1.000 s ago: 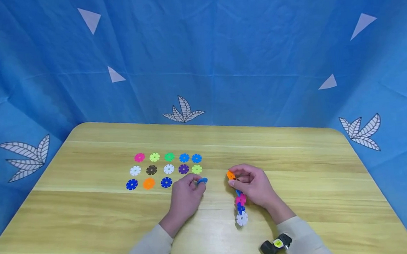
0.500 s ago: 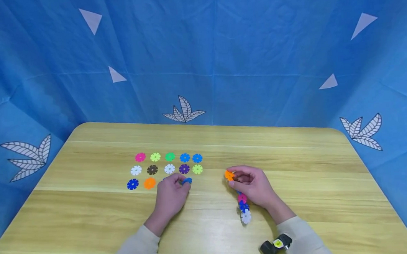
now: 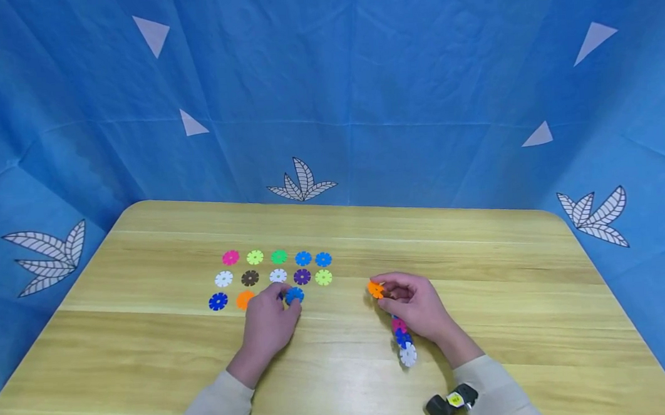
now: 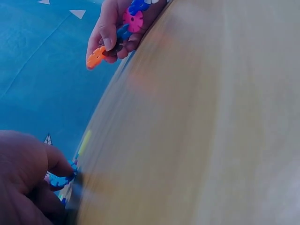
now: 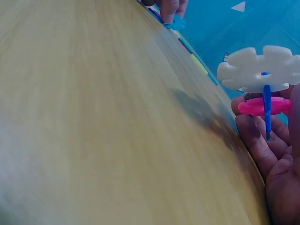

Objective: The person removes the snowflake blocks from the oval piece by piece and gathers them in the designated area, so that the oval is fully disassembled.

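Wood-grain table (image 3: 511,286); coloured notched discs (image 3: 298,277) flat in three rows, left of centre

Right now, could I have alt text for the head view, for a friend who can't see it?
A person's right hand has a chain of colourful notched discs in its grip, while the left hand pinches a blue disc beside rows of loose discs. The setting is a wooden table before a blue patterned cloth.

Two hands (image 3: 271,320); at left, five far-row discs (image 3: 279,256), five middle-row discs (image 3: 250,278), three near-row discs (image 3: 218,301), one pinched blue disc (image 3: 294,295); at right, one disc chain (image 3: 399,325); far off, four triangles (image 3: 593,39), three leaf motifs (image 3: 305,179).
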A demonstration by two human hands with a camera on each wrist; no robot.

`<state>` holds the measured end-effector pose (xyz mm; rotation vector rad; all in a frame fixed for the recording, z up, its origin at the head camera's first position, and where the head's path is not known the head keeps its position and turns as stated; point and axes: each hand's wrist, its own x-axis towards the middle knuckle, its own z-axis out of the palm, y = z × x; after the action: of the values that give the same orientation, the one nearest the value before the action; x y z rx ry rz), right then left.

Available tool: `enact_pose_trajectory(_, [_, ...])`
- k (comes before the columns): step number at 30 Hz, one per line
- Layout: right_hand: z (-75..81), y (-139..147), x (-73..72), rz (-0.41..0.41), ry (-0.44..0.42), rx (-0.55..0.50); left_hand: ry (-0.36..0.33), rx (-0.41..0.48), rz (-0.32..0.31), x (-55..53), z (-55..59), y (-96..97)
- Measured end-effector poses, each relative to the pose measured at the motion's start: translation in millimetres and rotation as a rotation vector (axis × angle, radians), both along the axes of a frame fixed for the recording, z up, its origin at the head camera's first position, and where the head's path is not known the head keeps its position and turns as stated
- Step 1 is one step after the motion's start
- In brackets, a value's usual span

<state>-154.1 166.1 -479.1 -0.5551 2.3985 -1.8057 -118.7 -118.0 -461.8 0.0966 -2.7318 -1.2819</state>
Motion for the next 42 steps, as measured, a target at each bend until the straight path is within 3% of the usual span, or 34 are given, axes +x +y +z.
enact_pose_trajectory(16, [0.5,2,0.9,0.033,0.018,-0.029,-0.011,-0.033,-0.020,-0.1,-3.0,-0.1])
enact_pose_trajectory(25, [-0.6,1,0.6,0.059,0.001,-0.062,0.037,0.060,-0.029,3.7,-3.3,9.4])
enact_pose_trajectory(33, [0.4,0,0.8,0.054,-0.044,-0.126,0.083,0.123,-0.103,7.8,-4.8,27.5])
enact_pose_trajectory(37, [0.7,-1,0.5,0.038,-0.033,-0.060,0.092,0.137,-0.141,9.2,-4.5,35.8])
enact_pose_trajectory(42, [0.9,-2,-0.5,0.044,-0.014,-0.006,0.054,0.174,-0.196,9.0,-3.1,46.0])
